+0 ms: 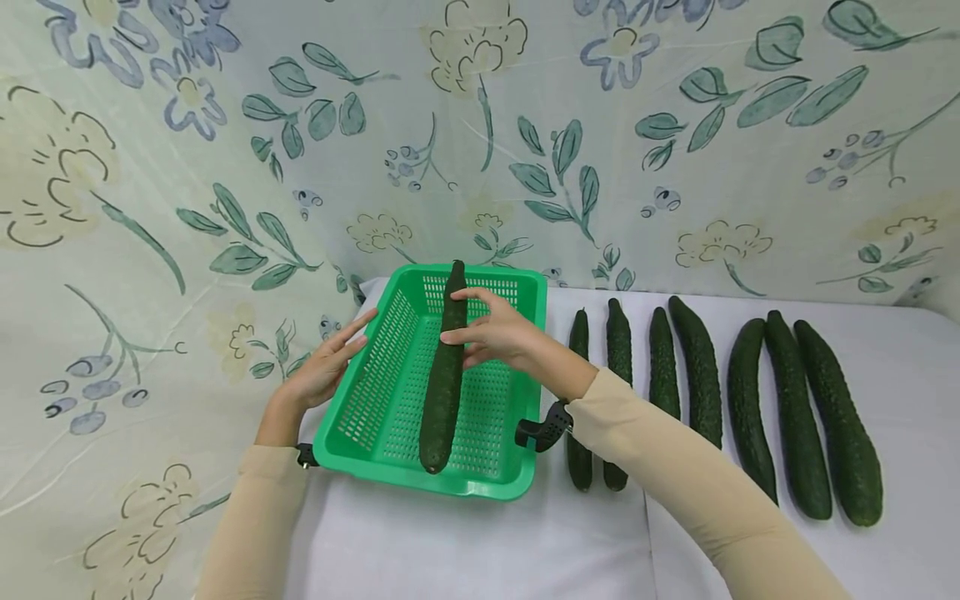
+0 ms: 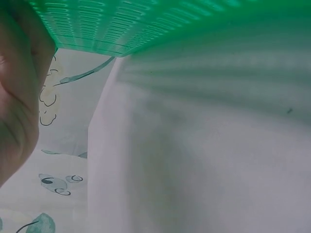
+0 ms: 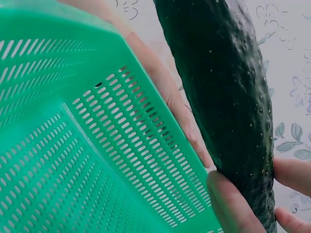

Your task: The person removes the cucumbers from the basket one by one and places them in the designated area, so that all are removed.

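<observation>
A long dark-green cucumber [image 1: 442, 392] is held over the green plastic basket [image 1: 528, 479] by my right hand [image 1: 498, 332], whose thumb and fingers pinch it above its middle. In the right wrist view the cucumber [image 3: 218, 87] shows its bumpy skin, with fingertips [image 3: 233, 204] on both sides of it. My left hand [image 1: 322, 371] lies along the basket's left side with fairly straight fingers touching the rim. From the left wrist, part of that hand [image 2: 19, 87] appears beside the slotted basket wall [image 2: 112, 24]. Inside the basket, no other cucumber shows.
To the right on the white-covered table [image 1: 600, 550], several cucumbers lie in a row, such as a thick one [image 1: 840, 425] at the far right and a thin one [image 1: 579, 342] nearest the basket. My right forearm crosses above some of them. Flowered cloth [image 1: 480, 125] hangs behind.
</observation>
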The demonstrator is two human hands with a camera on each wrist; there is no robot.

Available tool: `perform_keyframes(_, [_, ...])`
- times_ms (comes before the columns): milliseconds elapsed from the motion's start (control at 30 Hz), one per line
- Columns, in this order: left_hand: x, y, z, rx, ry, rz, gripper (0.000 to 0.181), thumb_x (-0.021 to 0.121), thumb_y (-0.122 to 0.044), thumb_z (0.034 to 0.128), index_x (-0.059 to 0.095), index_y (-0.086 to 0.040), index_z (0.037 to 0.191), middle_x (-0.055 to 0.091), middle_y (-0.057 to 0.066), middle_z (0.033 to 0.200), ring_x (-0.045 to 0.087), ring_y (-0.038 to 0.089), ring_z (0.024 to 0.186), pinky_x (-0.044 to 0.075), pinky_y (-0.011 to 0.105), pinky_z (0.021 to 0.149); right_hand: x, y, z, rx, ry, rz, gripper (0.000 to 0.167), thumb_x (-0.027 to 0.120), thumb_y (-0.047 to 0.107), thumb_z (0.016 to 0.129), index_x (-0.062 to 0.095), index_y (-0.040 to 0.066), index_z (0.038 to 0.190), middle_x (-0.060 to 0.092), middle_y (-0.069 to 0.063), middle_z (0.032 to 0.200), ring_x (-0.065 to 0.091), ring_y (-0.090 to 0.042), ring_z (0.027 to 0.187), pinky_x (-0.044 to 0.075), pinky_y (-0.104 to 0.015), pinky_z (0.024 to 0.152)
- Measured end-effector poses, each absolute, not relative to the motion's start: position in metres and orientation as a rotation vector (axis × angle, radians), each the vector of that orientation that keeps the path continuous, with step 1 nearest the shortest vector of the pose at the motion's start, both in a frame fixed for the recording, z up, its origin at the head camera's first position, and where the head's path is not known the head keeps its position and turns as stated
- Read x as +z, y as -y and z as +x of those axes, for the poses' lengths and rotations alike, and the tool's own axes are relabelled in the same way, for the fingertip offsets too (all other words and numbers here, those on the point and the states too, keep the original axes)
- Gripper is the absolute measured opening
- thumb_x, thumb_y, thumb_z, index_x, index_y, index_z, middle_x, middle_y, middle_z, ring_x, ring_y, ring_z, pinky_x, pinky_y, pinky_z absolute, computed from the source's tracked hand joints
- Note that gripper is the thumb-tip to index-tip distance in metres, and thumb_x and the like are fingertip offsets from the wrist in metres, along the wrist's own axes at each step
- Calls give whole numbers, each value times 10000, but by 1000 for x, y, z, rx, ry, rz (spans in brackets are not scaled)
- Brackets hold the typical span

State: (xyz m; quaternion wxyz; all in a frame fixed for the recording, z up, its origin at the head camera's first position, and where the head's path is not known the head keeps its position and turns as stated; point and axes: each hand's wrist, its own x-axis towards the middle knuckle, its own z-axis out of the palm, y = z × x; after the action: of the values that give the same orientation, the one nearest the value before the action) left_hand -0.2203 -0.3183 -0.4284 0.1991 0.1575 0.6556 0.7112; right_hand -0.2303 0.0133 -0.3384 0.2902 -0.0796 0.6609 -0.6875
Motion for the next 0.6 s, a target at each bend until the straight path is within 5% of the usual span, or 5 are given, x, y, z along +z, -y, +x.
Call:
perform_keyframes(300, [-426, 316, -223, 1968, -1846, 445, 543, 296, -218, 1120, 108, -283, 1625, 543, 201, 1357, 679, 144, 704, 551, 278, 615, -343, -42, -225, -1937, -1737, -240, 706, 741, -3, 890, 437, 214, 1489, 538, -95, 753, 686, -261, 661, 581, -468, 706])
perform_keyframes(367, [-426, 315, -223, 1960, -1858, 446, 544, 301, -222, 1119, 108, -286, 1624, 597, 189, 1273, 637, 118, 607, 537, 270, 584, -344, -49, -223, -1946, -1746, -249, 703, 745, 1, 888, 448, 222, 1486, 503, -73, 740, 664, -249, 644, 581, -451, 685])
perform_keyframes(600, [-426, 317, -221, 1929, -1906, 409, 550, 319, -245, 1116, 113, -283, 1624, 545, 146, 1373, 694, 155, 789, 568, 302, 671, -348, -71, -217, -1942, -1753, -246, 716, 754, 37, 893, 434, 250, 1497, 527, -63, 783, 618, -205, 605, 579, -413, 670])
